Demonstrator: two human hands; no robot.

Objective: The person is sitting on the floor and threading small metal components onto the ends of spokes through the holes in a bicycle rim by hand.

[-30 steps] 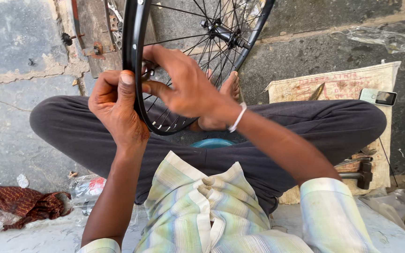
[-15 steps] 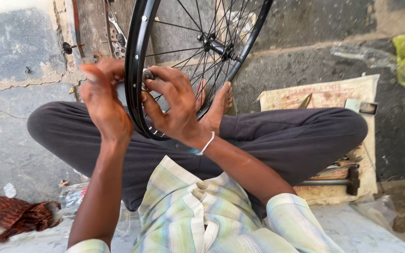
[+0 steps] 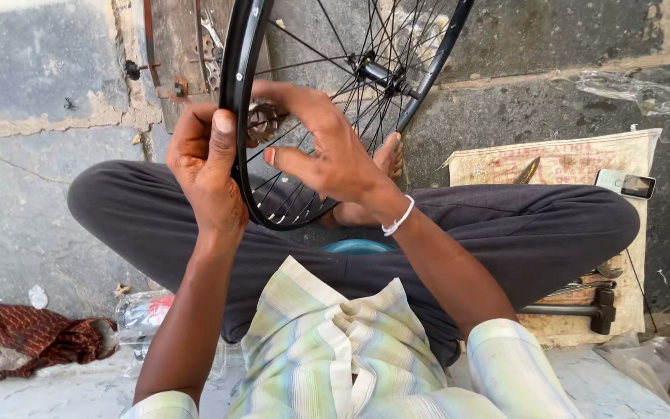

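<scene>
Clearly his left hand (image 3: 205, 167) clamped the black spoked bicycle wheel rim (image 3: 236, 93) — right hand (image 3: 327, 151) pinched a small metal tool (image 3: 262, 121); steadiness mattered.

Black-rimmed spoked bicycle wheel (image 3: 236, 101); pale green-and-white striped cotton shirt (image 3: 335, 349); dark grey trousers (image 3: 505, 225); maroon patterned cloth rag (image 3: 32, 335); white bangle (image 3: 398, 217).

left hand (image 3: 203, 167): raised, curled grip | right hand (image 3: 327, 151): fingers spread

Wheel upright before the crossed legs, hands either side of its rim.

Black spoked bicycle wheel (image 3: 273, 116) stands between left hand (image 3: 203, 167) and right hand (image 3: 327, 151); flat burlap sack (image 3: 568, 167) lies right, dark steel hammer (image 3: 583, 310) at its near edge, small phone (image 3: 626, 184) at its far right corner; crumpled red cloth (image 3: 32, 335) lies near left.
</scene>
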